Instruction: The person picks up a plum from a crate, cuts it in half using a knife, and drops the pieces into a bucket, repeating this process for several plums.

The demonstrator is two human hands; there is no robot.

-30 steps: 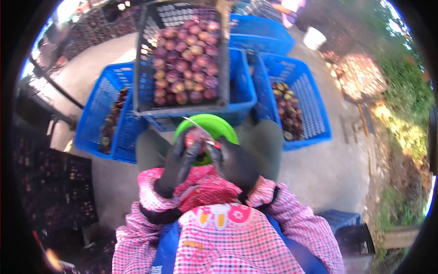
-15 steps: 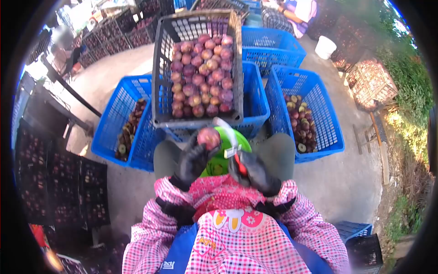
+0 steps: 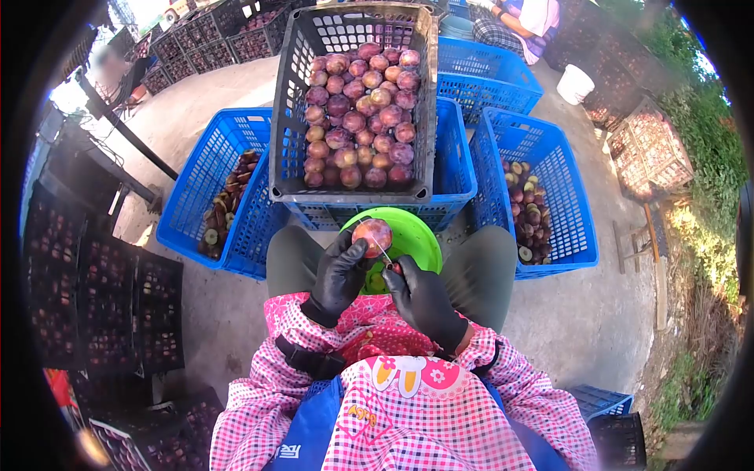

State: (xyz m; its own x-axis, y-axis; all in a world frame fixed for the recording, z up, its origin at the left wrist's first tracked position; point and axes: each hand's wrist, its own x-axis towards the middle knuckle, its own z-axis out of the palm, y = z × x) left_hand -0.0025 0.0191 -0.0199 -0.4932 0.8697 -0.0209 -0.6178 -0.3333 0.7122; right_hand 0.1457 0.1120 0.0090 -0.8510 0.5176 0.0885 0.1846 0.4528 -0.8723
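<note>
My left hand [image 3: 339, 276], in a black glove, is closed round a reddish-purple plum [image 3: 372, 234] and holds it up above a bright green basin [image 3: 422, 238]. My right hand [image 3: 430, 304], gloved in black too, grips a knife [image 3: 384, 253] with a red handle. Its thin blade lies against the plum's right side, seen nearly edge-on. Low in the basin are some yellow-green pieces, partly hidden by my hands. Just beyond stands a black crate [image 3: 345, 195] of whole plums, propped on a blue crate [image 3: 453, 206].
Cut plums lie in a blue crate [image 3: 250, 250] on the left and another blue crate [image 3: 567, 169] on the right. Stacked dark crates [image 3: 110, 306] of fruit line the left. A white bucket [image 3: 576, 84] stands far right, near a seated person [image 3: 534, 23].
The knife has moved from pointing up beside the plum to resting against it. The plum is slightly further right, and my view has shifted a little.
</note>
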